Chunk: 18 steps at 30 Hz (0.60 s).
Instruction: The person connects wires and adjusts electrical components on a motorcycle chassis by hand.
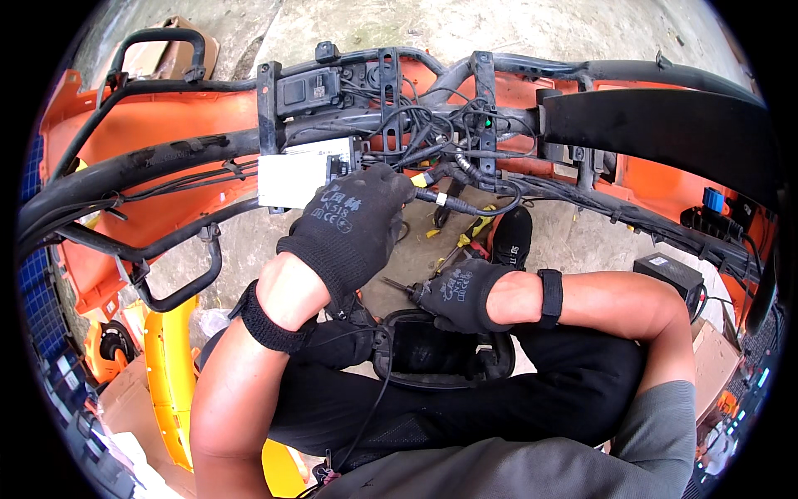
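My left hand [345, 229], in a black knit glove, is closed at the frame's wiring. A black cable with an inline connector [453, 202] comes out from its fingertips and loops right; the fingertips themselves are partly hidden. Just beside this hand, a white box [291, 179] with plug sockets sits on the frame. A yellow-ended connector [422, 179] lies right of the knuckles. Lower down, my right hand [461, 295], gloved too, is closed around a tool with dark, narrow jaws [397, 285] pointing left, like pliers; its handles are hidden in the palm.
A black tubular vehicle frame [166, 154] with orange body panels [195, 116] spans the view. Tangled wires [428, 133] bunch at its middle. A yellow-handled tool [465, 237] lies on the floor by my shoe [511, 237]. Yellow panel [170, 374] and cardboard box [170, 54] lie left.
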Motion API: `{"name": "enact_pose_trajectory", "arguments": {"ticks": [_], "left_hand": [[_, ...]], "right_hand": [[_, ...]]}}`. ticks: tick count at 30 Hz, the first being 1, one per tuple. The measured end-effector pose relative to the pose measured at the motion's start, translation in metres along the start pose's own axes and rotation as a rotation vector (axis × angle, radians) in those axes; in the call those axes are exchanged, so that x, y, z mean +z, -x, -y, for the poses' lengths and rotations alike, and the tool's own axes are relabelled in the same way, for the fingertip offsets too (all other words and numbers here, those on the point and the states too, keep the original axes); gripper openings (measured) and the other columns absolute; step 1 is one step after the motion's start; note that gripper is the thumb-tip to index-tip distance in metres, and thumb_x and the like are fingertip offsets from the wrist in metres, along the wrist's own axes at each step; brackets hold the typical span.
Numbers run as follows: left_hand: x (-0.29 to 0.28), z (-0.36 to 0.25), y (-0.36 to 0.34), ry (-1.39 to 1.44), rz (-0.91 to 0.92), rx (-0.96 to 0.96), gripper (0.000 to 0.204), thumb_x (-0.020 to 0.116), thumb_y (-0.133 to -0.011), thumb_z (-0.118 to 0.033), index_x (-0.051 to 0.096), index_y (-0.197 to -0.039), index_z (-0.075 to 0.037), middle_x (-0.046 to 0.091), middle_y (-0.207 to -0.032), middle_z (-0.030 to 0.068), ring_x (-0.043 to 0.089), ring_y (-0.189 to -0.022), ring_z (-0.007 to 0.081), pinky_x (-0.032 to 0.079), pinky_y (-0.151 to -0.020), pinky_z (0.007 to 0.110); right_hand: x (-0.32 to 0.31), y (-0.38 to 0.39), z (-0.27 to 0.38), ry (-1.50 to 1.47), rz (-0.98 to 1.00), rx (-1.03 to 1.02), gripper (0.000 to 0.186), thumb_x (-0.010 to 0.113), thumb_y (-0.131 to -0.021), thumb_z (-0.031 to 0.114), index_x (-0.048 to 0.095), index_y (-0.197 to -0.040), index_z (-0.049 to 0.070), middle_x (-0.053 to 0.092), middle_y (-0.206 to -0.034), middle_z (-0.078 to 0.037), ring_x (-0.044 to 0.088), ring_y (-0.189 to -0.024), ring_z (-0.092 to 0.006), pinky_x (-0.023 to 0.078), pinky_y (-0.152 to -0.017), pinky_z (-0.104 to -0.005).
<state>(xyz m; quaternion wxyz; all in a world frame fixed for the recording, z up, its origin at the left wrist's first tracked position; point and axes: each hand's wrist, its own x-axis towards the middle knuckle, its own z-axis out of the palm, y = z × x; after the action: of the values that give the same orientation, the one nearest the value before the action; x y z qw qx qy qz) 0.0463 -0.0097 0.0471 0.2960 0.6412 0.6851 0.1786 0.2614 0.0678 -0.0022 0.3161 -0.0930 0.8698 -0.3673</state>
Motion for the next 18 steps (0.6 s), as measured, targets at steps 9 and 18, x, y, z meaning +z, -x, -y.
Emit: {"name": "enact_pose_trajectory", "arguments": {"ticks": [9,18], "left_hand": [[0.0003,-0.0033,-0.0006,-0.013,0.006,-0.012,0.026,0.068,-0.085,-0.003,0.065,-0.111,-0.002,0.065,-0.105,0.0198,0.065,-0.097,0.0425,0.054,-0.081,0.048],[0.0025,-0.0023,-0.0006,-0.008,-0.019,0.008,0.025,0.069,-0.085,-0.005,0.065,-0.109,-0.003,0.065,-0.102,0.0184,0.065,-0.096,0.0412,0.053,-0.080,0.048]], "right_hand": [[0.0031,0.0003,-0.0019,0.025,0.007,-0.017,0.032,0.067,-0.089,0.027,0.064,-0.112,0.004,0.071,-0.094,-0.017,0.071,-0.092,-0.0365,0.056,-0.079,-0.0472],[0.0022,0.0016,-0.0014,-0.008,-0.021,-0.003,0.027,0.061,-0.091,0.028,0.073,-0.099,0.005,0.073,-0.095,-0.019,0.070,-0.095,-0.0385,0.055,-0.084,-0.0489]]}}
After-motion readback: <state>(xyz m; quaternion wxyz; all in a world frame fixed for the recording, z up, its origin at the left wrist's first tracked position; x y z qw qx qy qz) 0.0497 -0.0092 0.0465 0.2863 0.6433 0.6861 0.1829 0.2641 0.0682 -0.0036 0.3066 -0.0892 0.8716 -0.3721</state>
